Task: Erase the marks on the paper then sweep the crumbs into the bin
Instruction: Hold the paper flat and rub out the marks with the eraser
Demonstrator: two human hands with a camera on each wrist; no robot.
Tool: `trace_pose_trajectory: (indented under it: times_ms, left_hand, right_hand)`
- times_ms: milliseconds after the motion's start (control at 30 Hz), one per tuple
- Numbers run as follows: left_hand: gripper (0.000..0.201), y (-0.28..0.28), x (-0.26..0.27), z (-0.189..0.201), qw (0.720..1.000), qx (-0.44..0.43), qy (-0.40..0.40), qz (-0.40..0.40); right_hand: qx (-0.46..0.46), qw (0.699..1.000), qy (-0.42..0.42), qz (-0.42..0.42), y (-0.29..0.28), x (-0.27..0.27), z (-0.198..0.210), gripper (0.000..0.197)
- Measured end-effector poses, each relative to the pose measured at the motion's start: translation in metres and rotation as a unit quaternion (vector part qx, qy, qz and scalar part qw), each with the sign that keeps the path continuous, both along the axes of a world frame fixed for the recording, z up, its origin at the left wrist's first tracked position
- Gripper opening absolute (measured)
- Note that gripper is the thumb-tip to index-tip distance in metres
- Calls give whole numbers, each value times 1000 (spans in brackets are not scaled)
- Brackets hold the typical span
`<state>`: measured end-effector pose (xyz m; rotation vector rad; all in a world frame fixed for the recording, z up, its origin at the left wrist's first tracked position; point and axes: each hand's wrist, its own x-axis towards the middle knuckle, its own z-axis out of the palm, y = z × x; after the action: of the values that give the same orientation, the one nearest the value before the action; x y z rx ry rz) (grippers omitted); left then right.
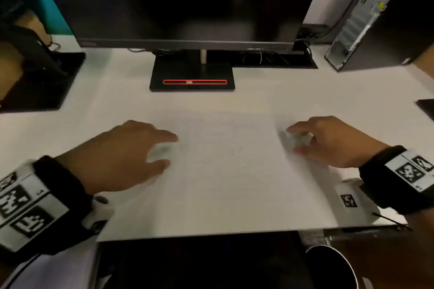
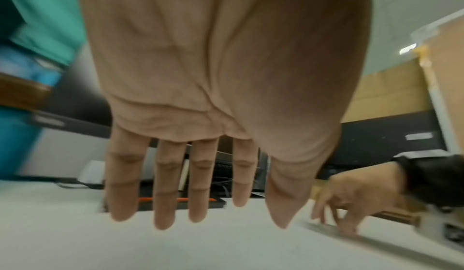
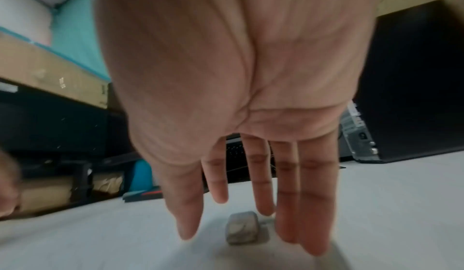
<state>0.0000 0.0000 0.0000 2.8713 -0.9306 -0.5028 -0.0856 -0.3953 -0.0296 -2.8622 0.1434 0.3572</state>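
Paper [image 1: 223, 171] lay flat on the white desk [image 1: 281, 96], its near edge reaching past the desk's front edge, and both hands were over it. No marks on it could be made out through the blur.

The left hand [image 1: 122, 155] hovered palm down above the sheet's left part, its fingers [image 2: 163, 195] straight and slightly spread, holding nothing.

The right hand [image 1: 328, 141] was over the sheet's right part, its fingers [image 3: 311, 205] extended downward and loosely spread. A small grey eraser [image 3: 242, 227] sat on the paper just beyond the thumb tip and between thumb and fingers; whether any fingertip touched it could not be told, and nothing was curled round it.

A round bin [image 1: 333, 265] stood below the desk edge, on the wrist side of the right hand. Ahead of the fingertips stood a monitor stand [image 1: 192, 77], and a computer tower [image 1: 366, 19] stood further off beyond the right hand.
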Motion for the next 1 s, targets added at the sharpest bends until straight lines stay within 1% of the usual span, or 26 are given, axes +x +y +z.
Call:
trace_pose_trajectory:
  times_ms: [67,100,133,200,267,333,400,433,500,533,700,800,867,933,1000]
  left_hand:
    - [53,-26,1,-7,997,-31,28,-65]
    - [54,-39,-1,-9,995,-29,33,-95]
    - [60,-52,-3,-12,991,-21,47,-121]
    - [68,-66,1,-20,987,-7,62,-145]
    - [63,-73,5,-26,984,-9,61,-167]
    - [65,-76,5,-32,984,15,56,-169]
    - [74,-71,5,-40,981,62,61,-174]
    - [77,-70,2,-37,979,76,61,-177]
    - [78,-66,-3,-35,978,71,66,-183]
    - [78,-64,-5,-34,979,62,71,-181]
    - [76,-61,-14,-28,980,96,71,-160]
    - [68,-68,-15,-18,980,99,45,-166]
    - [66,-83,-16,-11,981,82,30,-174]
    - [71,-105,-18,-12,979,58,40,-192]
    - [82,-125,-20,-20,976,49,79,-195]
  right_hand:
    - [-14,1000,-1,21,2,12,-4,37]
    - [-15,999,5,31,1,16,-5,34]
    - [-18,999,12,40,2,19,-5,29]
    - [-24,998,19,55,0,25,-5,21]
    - [-28,997,30,65,-2,29,-1,16]
    - [-16,998,22,49,-3,28,2,20]
    - [1,1000,0,14,-5,24,8,21]
    - [12,1000,-9,-4,-4,21,12,20]
    - [42,999,-17,-23,-1,12,18,17]
    - [56,998,-18,-21,0,8,21,15]
    - [132,991,-18,23,6,-3,23,13]
    - [149,987,9,63,10,-6,19,10]
    - [152,985,10,76,12,-12,16,6]
    - [160,983,9,89,14,-18,12,9]
    - [159,982,22,104,16,-23,6,9]
